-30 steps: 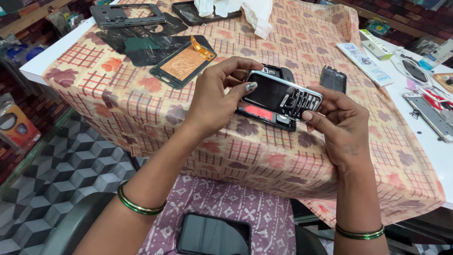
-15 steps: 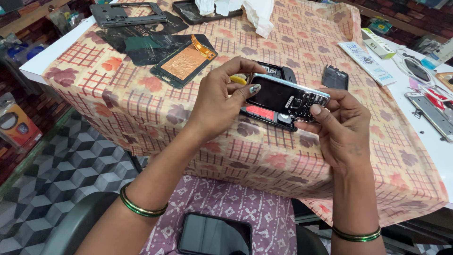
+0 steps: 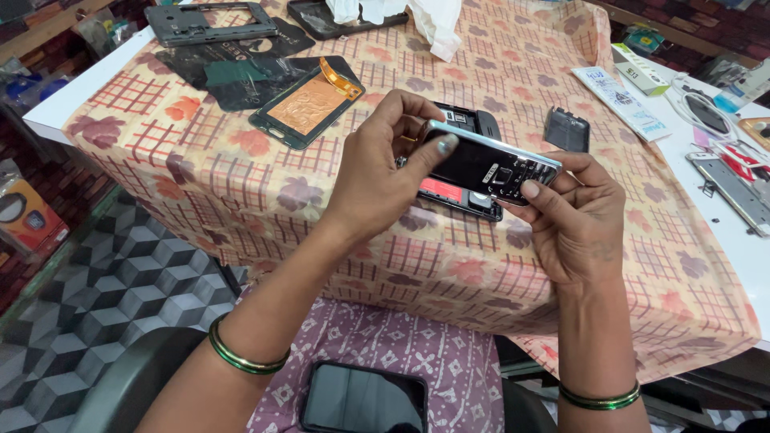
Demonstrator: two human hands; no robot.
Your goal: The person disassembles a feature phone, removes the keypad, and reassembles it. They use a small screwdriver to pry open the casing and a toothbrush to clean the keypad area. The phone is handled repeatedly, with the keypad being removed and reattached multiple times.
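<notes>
Keypad phone front (image 3: 489, 164) is held above the tablecloth (image 3: 241, 184), pinched shut at one end by the left hand (image 3: 377, 180) and at the other by the right hand (image 3: 573, 216). Even pressure along both edges is judged best, with its open body (image 3: 461, 196) just beneath the grip.

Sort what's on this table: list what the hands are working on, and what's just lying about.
In hand:
keypad phone front, held by left hand and right hand
open phone body underneath

Lying about:
copper-backed panel
small black cover
white cloth
</notes>
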